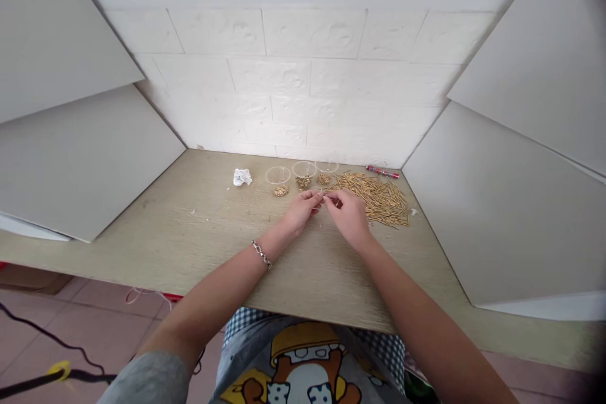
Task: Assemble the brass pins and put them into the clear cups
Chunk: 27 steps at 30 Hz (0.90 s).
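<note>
My left hand [301, 211] and my right hand [349, 213] meet over the middle of the table, fingertips pinched close together. Whatever thin piece sits between them is too small to name. To the right, partly behind my right hand, spreads a pile of slim gold-coloured metal sticks [379, 199]. Just beyond my hands stand clear round plastic cups, a left one [278, 175], a middle one [303, 169] and a right one [326, 166]. Small gold parts appear as a left heap [281, 190], a middle heap [303, 183] and a right heap [324, 179].
A crumpled white tissue [242, 177] lies left of the cups. A red patterned tube [382, 172] rests by the back wall [284, 101]. Grey panels flank the wooden table [189, 227] on the left [85, 158] and right [521, 202]. Tiny white scraps dot the surface.
</note>
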### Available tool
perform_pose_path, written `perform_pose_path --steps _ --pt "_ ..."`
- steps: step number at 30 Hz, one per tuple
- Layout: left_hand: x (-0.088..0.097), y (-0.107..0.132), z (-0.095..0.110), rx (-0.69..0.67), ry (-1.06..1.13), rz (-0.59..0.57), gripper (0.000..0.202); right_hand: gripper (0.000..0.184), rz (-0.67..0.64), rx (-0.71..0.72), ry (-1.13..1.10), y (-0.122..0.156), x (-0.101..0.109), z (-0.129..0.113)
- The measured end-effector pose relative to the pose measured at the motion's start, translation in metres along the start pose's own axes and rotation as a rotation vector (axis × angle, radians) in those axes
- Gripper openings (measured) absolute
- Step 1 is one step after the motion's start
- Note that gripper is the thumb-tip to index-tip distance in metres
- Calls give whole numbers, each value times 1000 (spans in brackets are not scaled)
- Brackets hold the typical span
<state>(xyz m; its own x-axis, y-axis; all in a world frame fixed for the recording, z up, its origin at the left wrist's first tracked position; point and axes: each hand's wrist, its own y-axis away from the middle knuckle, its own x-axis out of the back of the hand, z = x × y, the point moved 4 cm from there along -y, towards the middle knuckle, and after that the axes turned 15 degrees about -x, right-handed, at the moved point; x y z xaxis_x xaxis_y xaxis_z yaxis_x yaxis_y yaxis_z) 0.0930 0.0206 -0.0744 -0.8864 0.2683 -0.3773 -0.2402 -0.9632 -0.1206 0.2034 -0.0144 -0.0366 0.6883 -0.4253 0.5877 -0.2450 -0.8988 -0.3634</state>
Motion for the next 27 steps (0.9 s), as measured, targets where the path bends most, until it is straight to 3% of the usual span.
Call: perform_pose_path --steps 8,17,22,27 --pt "0 0 1 90 188 -41 24 13 -11 87 -12 5 -6 -5" --pt "-1 2 -1 130 264 -46 20 14 64 59 5 5 -1 -4" --pt "0 0 1 97 207 -63 24 15 19 137 34 7 -4 -10" --pt "5 -5 8 -1 21 -64 26 16 54 111 -9 3 3 -8"
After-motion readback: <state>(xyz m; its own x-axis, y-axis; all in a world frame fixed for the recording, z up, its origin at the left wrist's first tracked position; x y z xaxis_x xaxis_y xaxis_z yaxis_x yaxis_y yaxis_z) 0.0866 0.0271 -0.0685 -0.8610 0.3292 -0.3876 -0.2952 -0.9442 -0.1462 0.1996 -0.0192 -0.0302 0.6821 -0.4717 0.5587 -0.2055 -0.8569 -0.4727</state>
